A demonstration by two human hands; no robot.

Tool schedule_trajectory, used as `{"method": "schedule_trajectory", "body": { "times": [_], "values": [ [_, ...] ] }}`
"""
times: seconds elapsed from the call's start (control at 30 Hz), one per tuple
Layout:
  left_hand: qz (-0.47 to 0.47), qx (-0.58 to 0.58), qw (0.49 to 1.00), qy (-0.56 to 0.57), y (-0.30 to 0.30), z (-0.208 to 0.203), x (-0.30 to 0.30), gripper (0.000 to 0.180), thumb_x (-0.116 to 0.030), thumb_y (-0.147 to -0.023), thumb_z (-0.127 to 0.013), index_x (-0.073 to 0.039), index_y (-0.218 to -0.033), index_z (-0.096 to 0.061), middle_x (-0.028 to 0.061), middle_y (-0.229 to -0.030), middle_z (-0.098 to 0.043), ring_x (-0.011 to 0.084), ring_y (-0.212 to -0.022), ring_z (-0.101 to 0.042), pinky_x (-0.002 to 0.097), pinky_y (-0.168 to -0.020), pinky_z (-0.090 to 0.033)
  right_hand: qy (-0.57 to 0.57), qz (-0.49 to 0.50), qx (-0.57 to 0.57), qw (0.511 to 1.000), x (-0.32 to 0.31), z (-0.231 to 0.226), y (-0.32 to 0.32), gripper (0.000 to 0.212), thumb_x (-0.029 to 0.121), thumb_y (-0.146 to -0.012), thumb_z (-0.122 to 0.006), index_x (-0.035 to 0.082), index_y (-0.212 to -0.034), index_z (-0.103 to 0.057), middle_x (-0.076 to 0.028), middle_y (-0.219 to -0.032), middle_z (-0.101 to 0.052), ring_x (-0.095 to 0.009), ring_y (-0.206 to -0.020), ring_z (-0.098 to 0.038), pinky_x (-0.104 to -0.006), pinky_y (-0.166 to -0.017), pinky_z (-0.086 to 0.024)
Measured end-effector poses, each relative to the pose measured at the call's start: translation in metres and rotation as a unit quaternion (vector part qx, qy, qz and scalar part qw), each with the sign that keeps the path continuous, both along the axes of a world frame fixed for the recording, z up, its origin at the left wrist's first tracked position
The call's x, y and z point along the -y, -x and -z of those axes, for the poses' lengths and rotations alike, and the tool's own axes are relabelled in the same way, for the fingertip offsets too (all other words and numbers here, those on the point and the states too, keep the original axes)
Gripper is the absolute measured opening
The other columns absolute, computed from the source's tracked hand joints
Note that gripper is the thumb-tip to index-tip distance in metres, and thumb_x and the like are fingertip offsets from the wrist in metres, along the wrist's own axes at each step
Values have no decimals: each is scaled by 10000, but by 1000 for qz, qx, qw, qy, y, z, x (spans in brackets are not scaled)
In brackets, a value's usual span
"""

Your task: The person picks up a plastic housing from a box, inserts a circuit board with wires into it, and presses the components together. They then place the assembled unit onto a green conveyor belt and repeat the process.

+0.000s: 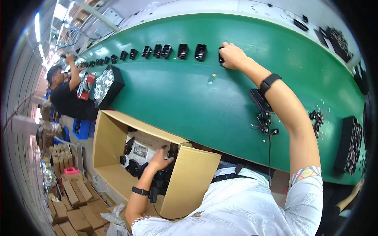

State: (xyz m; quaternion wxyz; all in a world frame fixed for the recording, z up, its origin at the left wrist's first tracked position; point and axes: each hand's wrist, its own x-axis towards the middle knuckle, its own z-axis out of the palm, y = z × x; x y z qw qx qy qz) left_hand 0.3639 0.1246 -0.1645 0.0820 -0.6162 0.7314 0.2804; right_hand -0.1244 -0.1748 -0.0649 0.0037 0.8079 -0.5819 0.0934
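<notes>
My right hand reaches across the green table, its fingers closed round a small black housing at the right end of a row. Most of that piece is hidden by the hand. Nearest to it on the left stands another open black housing, then a further one. Down in the open cardboard box, my left hand hovers over loose black parts with its fingers apart. I see nothing held in it.
Black boards with wires and a black case lie beneath my right forearm. A filled black bin stands at the right end, a foil-filled black box at the left. Another person works at the far left.
</notes>
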Motion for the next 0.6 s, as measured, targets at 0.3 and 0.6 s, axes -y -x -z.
{"method": "schedule_trajectory", "body": {
  "times": [0.3,0.6],
  "values": [
    [-23,-186,982,28,-11,152,-26,348,-252,-896,-644,-37,-1167,-678,292,-1016,-699,472,-938,-672,516,-794,-548,56,-95,132,985,-94,-56,51,355,255,-832,-780,64,-1105,-656,-144,-1345,-558,-377,-1201,-556,-444,-992,-493],
    [8,-179,984,-8,18,73,-25,339,-245,-894,-658,-22,-1149,-674,279,-1002,-706,457,-933,-681,508,-789,-547,-38,-31,195,980,-262,-78,145,202,118,-820,-749,21,-977,-668,-132,-918,-671,-320,-923,-660,-409,-819,-529]
  ]
}}
